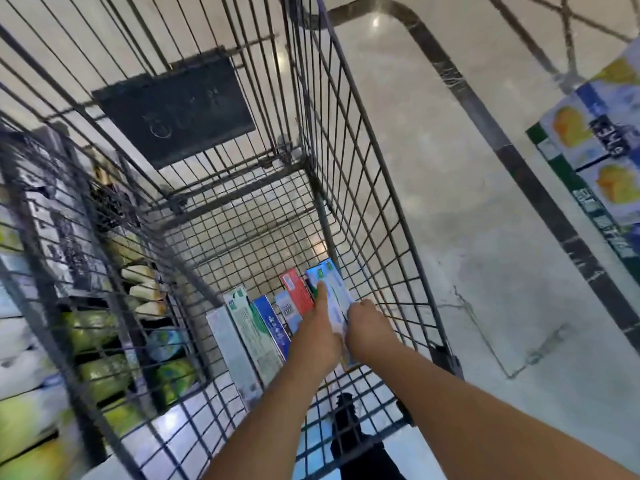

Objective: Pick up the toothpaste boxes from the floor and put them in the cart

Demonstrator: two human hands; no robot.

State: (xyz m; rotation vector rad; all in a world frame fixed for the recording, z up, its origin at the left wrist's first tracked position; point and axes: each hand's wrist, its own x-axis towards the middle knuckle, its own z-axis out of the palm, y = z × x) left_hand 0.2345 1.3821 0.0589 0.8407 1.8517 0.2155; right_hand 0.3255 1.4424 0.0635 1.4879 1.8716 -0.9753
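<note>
Wire cart (363, 188), boxes (263, 320) inside, both hands (320, 327) holding one

A single head-worn wide-angle view looks steeply down into a wire cart (349, 188) from close above its near end, tilted so the basket runs up-left. Shelves (69, 323) edge the left of the frame, bare floor (450, 202) the right, both bowed by the lens.

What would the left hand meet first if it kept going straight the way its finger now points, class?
The left hand lies on the light blue toothpaste box, pointing along it. Beyond the box's far end, it would likely meet the cart's wire floor, though depth is unclear.
</note>
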